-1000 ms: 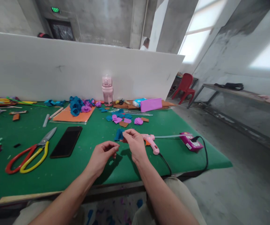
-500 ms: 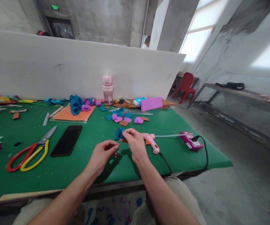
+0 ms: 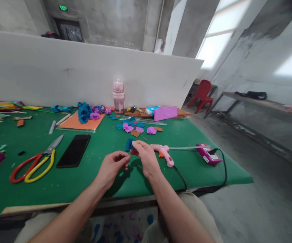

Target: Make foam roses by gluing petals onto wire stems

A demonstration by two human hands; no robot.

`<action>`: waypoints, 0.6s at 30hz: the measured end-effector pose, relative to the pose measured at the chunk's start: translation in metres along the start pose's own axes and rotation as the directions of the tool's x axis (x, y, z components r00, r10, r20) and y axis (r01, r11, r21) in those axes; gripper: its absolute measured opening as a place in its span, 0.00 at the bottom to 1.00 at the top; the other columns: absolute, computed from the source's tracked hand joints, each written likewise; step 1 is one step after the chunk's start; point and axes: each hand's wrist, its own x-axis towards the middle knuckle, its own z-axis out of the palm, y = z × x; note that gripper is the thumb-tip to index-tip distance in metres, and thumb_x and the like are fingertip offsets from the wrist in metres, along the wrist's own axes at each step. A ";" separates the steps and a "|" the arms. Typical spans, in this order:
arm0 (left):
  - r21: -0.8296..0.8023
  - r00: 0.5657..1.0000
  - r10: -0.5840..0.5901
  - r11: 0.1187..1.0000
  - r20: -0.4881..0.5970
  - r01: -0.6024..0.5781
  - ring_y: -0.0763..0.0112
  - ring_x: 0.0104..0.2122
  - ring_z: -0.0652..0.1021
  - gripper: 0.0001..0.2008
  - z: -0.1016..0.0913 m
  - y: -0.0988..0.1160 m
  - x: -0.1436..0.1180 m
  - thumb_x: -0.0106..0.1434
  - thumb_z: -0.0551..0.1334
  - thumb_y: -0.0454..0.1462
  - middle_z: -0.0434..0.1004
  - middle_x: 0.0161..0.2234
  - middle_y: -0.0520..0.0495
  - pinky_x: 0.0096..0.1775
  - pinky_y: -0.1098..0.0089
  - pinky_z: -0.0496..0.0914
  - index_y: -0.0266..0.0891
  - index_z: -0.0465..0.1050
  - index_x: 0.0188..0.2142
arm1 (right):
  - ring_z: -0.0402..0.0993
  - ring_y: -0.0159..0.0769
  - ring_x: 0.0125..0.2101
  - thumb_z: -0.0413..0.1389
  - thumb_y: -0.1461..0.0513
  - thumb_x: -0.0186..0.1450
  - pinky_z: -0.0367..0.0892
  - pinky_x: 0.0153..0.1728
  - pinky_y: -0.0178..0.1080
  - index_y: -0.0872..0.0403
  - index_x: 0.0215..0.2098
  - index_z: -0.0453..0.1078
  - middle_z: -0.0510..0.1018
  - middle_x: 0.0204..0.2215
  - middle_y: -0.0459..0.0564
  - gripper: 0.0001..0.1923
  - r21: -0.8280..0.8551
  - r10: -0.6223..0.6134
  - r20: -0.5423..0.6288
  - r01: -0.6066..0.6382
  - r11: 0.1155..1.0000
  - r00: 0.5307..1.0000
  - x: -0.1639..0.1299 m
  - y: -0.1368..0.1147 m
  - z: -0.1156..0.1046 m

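Observation:
My right hand (image 3: 146, 157) pinches a dark blue crepe paper piece (image 3: 129, 144) between thumb and fingers, just above the green table. Part of that piece is hidden behind the fingertips. Left of it, my left hand (image 3: 114, 166) is closed, thumb against the curled index finger; whatever it may hold is too small to make out. The two hands are apart. Just right of my right hand lies a pink glue gun (image 3: 164, 153) with a clear glue stick (image 3: 183, 147) sticking out of its back. Beyond the hands are loose blue paper petals (image 3: 138, 125) and purple petals (image 3: 151, 130).
Scissors (image 3: 38, 162) and a black phone (image 3: 74, 151) lie at left. Blue paper roses (image 3: 84, 113) rest on an orange sheet (image 3: 80, 125). A pink bottle (image 3: 118, 97) stands by the white partition (image 3: 90, 71). A power strip (image 3: 208, 156) with a black cord sits at right.
The view has shifted slightly, so the table's things appear a little further right. Both hands keep nearly the same pose, the right still gripping the blue crepe paper piece.

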 end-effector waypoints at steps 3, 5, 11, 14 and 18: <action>-0.028 1.000 -0.003 1.000 -0.004 0.003 0.79 0.20 0.69 0.09 0.000 -0.001 0.000 0.48 0.66 0.40 0.71 0.23 0.53 0.25 0.75 0.64 0.36 0.74 0.27 | 0.68 0.29 0.23 0.56 0.55 0.52 0.63 0.30 0.32 0.53 0.24 0.66 0.70 0.20 0.41 0.10 0.021 0.047 0.006 -0.047 0.999 0.999 -0.002 0.000 0.001; -0.047 1.000 -0.001 0.999 -0.003 0.001 0.79 0.20 0.69 0.09 -0.001 -0.001 0.000 0.49 0.66 0.40 0.72 0.24 0.52 0.25 0.75 0.64 0.36 0.74 0.28 | 0.69 0.30 0.25 0.57 0.57 0.52 0.64 0.31 0.33 0.53 0.26 0.67 0.72 0.22 0.42 0.08 0.054 0.046 0.054 -0.049 0.997 0.997 -0.003 0.001 0.002; -0.071 1.000 -0.008 0.997 -0.010 0.007 0.79 0.20 0.69 0.09 -0.003 -0.002 0.001 0.49 0.66 0.40 0.71 0.23 0.53 0.25 0.75 0.65 0.36 0.73 0.27 | 0.72 0.32 0.33 0.60 0.64 0.49 0.64 0.38 0.35 0.54 0.32 0.69 0.77 0.29 0.46 0.11 0.126 -0.050 0.137 0.033 0.992 0.989 -0.006 0.006 0.005; -0.073 1.000 -0.016 0.997 -0.021 0.014 0.79 0.21 0.70 0.09 -0.002 -0.004 0.001 0.49 0.66 0.40 0.71 0.23 0.52 0.26 0.74 0.66 0.36 0.73 0.27 | 0.73 0.33 0.33 0.61 0.64 0.48 0.65 0.38 0.36 0.54 0.33 0.68 0.78 0.30 0.47 0.13 0.135 -0.050 0.109 0.035 0.990 0.993 -0.006 0.009 0.007; -0.062 1.000 -0.023 0.998 -0.016 0.022 0.78 0.21 0.69 0.10 -0.001 -0.001 0.000 0.49 0.65 0.40 0.71 0.24 0.52 0.26 0.74 0.66 0.35 0.72 0.27 | 0.73 0.32 0.31 0.61 0.64 0.49 0.65 0.37 0.35 0.55 0.33 0.69 0.77 0.29 0.46 0.13 0.137 -0.049 0.064 0.039 0.990 0.997 -0.006 0.013 0.008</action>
